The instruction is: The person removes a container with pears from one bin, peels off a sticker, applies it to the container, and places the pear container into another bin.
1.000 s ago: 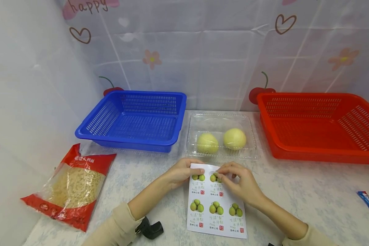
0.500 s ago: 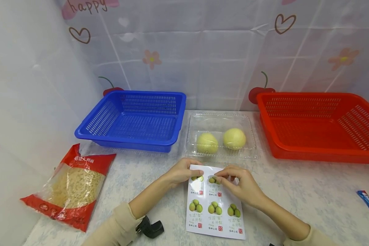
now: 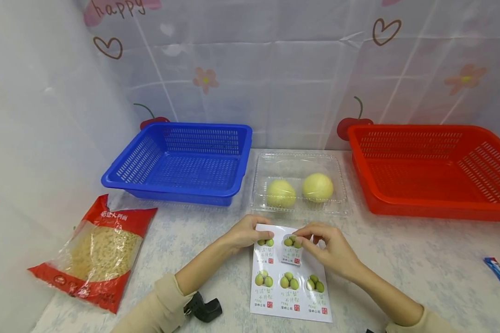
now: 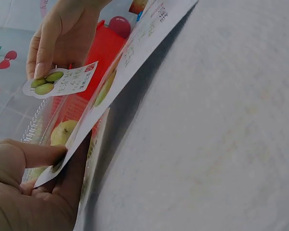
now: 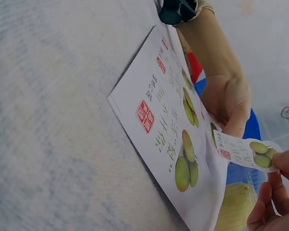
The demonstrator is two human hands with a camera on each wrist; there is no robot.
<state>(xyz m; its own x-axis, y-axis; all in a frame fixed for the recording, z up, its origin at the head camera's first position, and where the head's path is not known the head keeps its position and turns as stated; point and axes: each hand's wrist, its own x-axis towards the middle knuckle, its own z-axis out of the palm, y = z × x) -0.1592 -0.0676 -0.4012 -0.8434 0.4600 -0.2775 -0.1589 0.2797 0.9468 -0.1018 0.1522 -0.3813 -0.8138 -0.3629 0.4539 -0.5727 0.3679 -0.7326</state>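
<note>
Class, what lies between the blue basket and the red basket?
A clear plastic box with two yellow-green fruits inside lies between the blue basket and the red basket, as the head view shows.

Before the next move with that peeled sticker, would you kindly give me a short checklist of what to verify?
1. Right hand pinches the pear sticker: ok, by its fruit-picture end.
2. The pear sticker is clear of the sticker sheet: ok, a gap shows in the left wrist view.
3. Left hand steadies the sticker sheet: ok, gripping its top-left corner.
4. Sticker's back is clean: cannot tell, it faces away.
5. Clamshell box contains pears: ok, two.
6. Clamshell box is fastened: cannot tell.
</note>
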